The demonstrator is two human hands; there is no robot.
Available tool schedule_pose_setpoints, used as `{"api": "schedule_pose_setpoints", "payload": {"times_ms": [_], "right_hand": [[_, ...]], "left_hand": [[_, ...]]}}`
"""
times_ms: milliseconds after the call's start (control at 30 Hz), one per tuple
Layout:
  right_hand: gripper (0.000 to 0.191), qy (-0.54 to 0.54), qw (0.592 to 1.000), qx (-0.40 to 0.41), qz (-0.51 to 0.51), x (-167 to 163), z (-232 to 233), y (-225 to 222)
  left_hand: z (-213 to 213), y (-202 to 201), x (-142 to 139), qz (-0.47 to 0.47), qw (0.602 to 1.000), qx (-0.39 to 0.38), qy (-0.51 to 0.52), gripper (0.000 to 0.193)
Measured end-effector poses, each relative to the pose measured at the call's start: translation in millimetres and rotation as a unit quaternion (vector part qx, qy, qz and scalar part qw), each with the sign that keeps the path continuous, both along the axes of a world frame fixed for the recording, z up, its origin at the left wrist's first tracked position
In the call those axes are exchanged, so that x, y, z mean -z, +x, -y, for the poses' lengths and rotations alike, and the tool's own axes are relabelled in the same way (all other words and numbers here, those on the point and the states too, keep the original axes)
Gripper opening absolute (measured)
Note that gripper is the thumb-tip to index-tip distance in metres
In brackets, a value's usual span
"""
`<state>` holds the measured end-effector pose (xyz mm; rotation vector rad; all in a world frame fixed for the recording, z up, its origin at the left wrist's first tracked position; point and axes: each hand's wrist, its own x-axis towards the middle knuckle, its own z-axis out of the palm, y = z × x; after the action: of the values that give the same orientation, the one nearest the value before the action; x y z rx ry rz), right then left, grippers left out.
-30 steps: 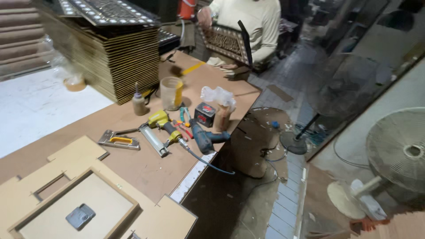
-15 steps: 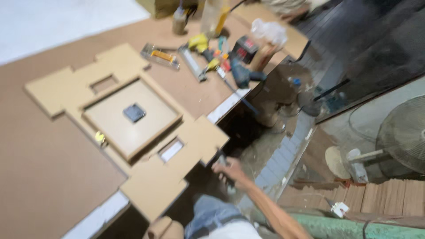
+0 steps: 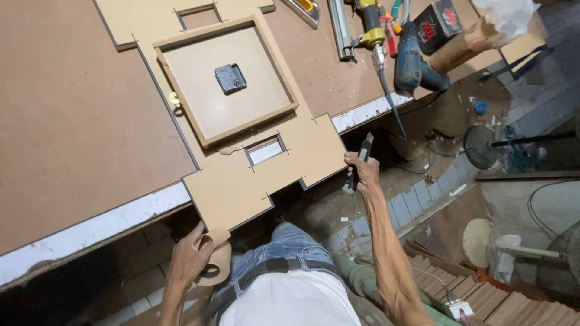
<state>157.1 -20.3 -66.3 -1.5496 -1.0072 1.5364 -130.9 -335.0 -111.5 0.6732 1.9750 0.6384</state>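
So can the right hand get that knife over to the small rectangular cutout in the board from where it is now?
Probably yes. The right hand holds the utility knife just off the cutout board's edge, and the small rectangular cutout lies nearby with only bare board between. The left hand is down at the tape roll, out of the way.

The left hand (image 3: 190, 256) covers part of the tape roll (image 3: 215, 264), so its hole is barely seen. The right hand (image 3: 361, 172) wraps the utility knife (image 3: 357, 166), hiding most of its handle. The picture's top edge cuts off the cardboard cutout (image 3: 241, 175), the yellow nail gun (image 3: 368, 27), the blue drill (image 3: 414, 63) and the dark box (image 3: 438, 21). The bench (image 3: 72, 121) runs past the left edge. The person's forearms leave the frame at the bottom
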Motion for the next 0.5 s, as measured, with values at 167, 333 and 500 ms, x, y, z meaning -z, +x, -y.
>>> {"api": "schedule_pose_setpoints", "payload": {"times_ms": [167, 333, 500], "right_hand": [[0.025, -0.003, 1.0, -0.029, -0.012, 29, -2, 29], [0.037, 0.13, 0.936, -0.17, 0.279, 17, -9, 36], [0.061, 0.147, 0.872, -0.398, 0.244, -12, 5, -22]], "left_hand": [[12, 13, -1, -0.008, 1.0, -0.015, 0.011, 0.067], [29, 36, 4, -0.002, 0.997, -0.033, 0.076, 0.062], [36, 37, 0, 0.043, 0.995, -0.087, 0.032, 0.059]]}}
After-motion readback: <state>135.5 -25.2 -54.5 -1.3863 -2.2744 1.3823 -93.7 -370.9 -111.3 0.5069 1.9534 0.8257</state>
